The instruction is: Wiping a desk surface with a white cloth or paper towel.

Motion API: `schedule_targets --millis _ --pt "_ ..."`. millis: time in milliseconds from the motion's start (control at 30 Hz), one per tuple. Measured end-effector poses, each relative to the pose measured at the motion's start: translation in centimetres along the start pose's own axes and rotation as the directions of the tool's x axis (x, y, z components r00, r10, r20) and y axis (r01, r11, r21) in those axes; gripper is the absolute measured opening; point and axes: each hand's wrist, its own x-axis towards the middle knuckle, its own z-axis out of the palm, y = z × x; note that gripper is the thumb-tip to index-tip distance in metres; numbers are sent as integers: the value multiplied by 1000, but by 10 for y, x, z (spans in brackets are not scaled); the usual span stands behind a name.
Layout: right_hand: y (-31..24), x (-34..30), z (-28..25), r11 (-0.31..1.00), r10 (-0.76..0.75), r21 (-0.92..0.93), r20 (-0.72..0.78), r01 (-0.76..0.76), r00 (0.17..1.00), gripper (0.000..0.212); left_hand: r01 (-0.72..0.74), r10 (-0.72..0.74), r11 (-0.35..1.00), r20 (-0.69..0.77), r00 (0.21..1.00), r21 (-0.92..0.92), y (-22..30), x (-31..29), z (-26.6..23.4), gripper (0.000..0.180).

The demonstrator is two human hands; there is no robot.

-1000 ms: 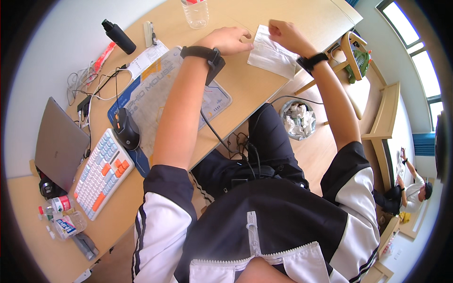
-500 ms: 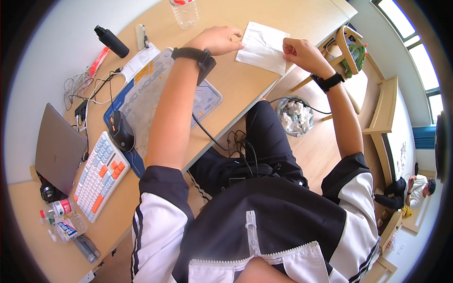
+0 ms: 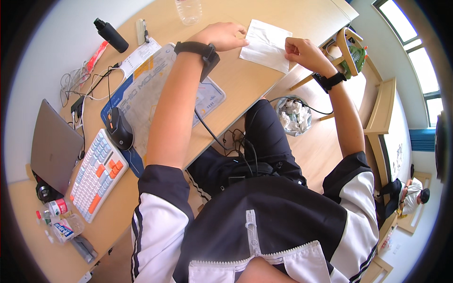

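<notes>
Lying on the desk (image 3: 231, 70), a white tissue (image 3: 266, 43) has the curled right hand (image 3: 306, 55) at one edge; whether it grips, I cannot tell. Opposite, the left hand (image 3: 218, 37) keeps nothing between its parted fingers.

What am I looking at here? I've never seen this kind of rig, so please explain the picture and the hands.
There is no robot here: these are a person's own bare hands. The picture comes from a wide fisheye camera worn on the head, looking down, so straight edges bend toward the rim. The left is the person's left.

A white sheet lies on the desk. The right hand appears to pinch its right edge. The left hand is open at its left edge, holding nothing.

Also on the desk are a laptop, a keyboard, a mouse on a mat, and a black bottle.
</notes>
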Motion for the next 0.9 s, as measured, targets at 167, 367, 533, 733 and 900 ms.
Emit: schedule_targets --millis 167,367,533,733,900 --pt "-9 9 1 998 -56 -36 -30 55 998 16 3 -3 1000 1 1000 1 -4 1 1 57" --pt "-13 16 5 989 -72 -129 -32 67 997 17 -17 18 999 -18 1000 28 -2 1 1 54" --pt "-8 18 2 1000 -30 -4 -1 30 1000 17 -29 30 999 -35 999 26 -2 2 3 53" --pt "-9 28 4 999 -11 -30 0 11 1000 16 -25 26 999 -39 999 24 -8 3 3 55" --pt "-11 47 2 998 -50 -44 5 50 999 16 -5 6 1000 -48 999 17 1 -2 -3 56"
